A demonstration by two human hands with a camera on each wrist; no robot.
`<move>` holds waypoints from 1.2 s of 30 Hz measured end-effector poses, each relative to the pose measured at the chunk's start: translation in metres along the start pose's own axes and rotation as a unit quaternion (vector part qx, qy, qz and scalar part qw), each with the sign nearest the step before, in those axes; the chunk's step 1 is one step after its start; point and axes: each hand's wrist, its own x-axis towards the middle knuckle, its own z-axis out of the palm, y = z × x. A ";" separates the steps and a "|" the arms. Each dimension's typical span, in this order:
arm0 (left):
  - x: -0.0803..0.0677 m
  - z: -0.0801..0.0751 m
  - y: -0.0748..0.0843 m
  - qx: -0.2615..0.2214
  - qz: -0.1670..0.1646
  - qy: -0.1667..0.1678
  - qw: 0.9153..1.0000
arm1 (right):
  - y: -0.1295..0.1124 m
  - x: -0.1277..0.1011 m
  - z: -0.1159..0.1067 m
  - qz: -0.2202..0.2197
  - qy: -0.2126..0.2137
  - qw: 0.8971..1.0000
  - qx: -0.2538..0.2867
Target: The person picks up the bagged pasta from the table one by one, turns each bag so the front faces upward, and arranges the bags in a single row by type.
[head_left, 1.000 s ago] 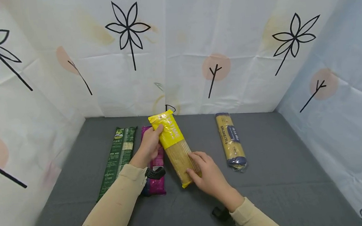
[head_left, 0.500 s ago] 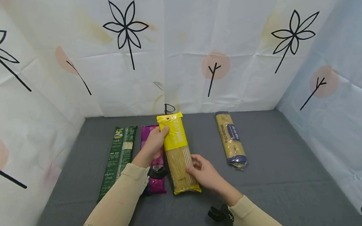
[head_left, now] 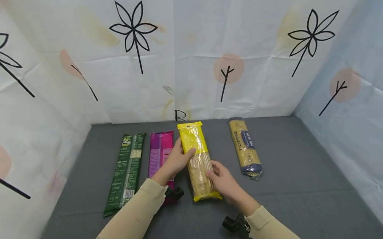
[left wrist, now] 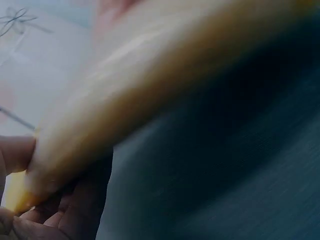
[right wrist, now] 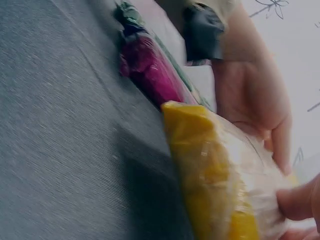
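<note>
Both hands hold a yellow-ended, clear-middled pack of dry noodles (head_left: 201, 171) near the middle of the grey table. My left hand (head_left: 178, 159) grips its left side around mid-height, thumb across the front. On the lower right edge, my right hand (head_left: 225, 181) pinches it, thumb in front. In the right wrist view the pack's yellow end (right wrist: 192, 145) hangs over the cloth, with a shadow beneath. The left wrist view is blurred: the pack (left wrist: 125, 85) slants across it, and fingers (left wrist: 75, 210) grip its lower end. Fingers behind the pack are mostly hidden.
Left of the hands lie a magenta-purple pack (head_left: 157, 153), partly covered by the left arm, and a green pack (head_left: 124, 174). A blue-and-gold spaghetti pack (head_left: 245, 149) lies to the right. White patterned cloth walls (head_left: 195, 85) enclose the grey table (head_left: 291, 171).
The noodle pack has shifted right, swung from a slant to nearly straight, and turned so its printed lettering no longer shows. My left hand has slid from its top toward its middle.
</note>
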 end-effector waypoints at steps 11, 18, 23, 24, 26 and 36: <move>-0.009 0.050 -0.018 0.039 -0.001 -0.084 0.996 | 0.001 0.019 -0.028 0.008 0.134 0.989 -0.055; -0.012 0.073 -0.016 0.056 0.013 -0.108 0.993 | 0.001 0.037 -0.048 0.015 0.170 0.981 -0.093; -0.009 0.080 -0.018 0.092 0.025 -0.106 0.990 | 0.001 0.048 -0.059 0.037 0.175 0.977 -0.113; -0.008 0.080 -0.019 0.099 0.024 -0.102 0.990 | 0.000 0.050 -0.061 0.039 0.175 0.977 -0.120; -0.006 0.081 -0.021 0.118 0.021 -0.095 0.988 | -0.002 0.051 -0.062 0.041 0.174 0.973 -0.143; 0.002 0.081 -0.023 0.207 0.029 -0.097 0.973 | -0.009 0.049 -0.057 -0.016 0.170 0.916 -0.363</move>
